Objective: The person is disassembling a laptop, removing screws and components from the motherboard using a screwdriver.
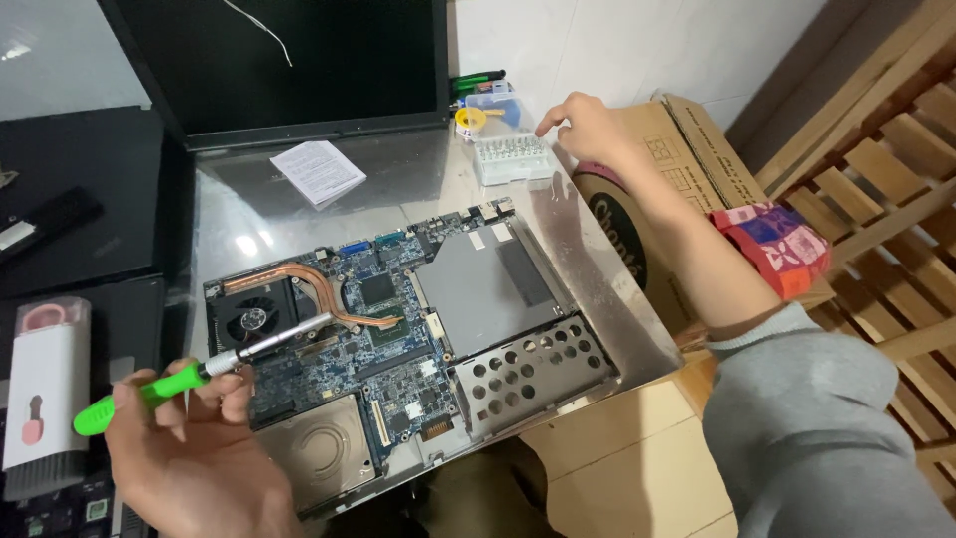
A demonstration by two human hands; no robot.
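An opened laptop base (398,339) lies on the metal table (418,184), its blue circuit board, copper heat pipe (319,284) and fan (249,317) exposed. My left hand (194,448) grips a screwdriver with a green handle (139,394); its metal shaft points over the board near the heat pipe. My right hand (588,125) reaches to the far side, fingers spread, just right of a clear bit case (511,157) and holding nothing.
A dark laptop lid (289,60) leans at the back, a folded paper leaflet (319,171) in front of it. Small tool boxes (493,105) sit behind the bit case. A cardboard box (657,199) stands right of the table, a white cleaning kit (45,394) at left.
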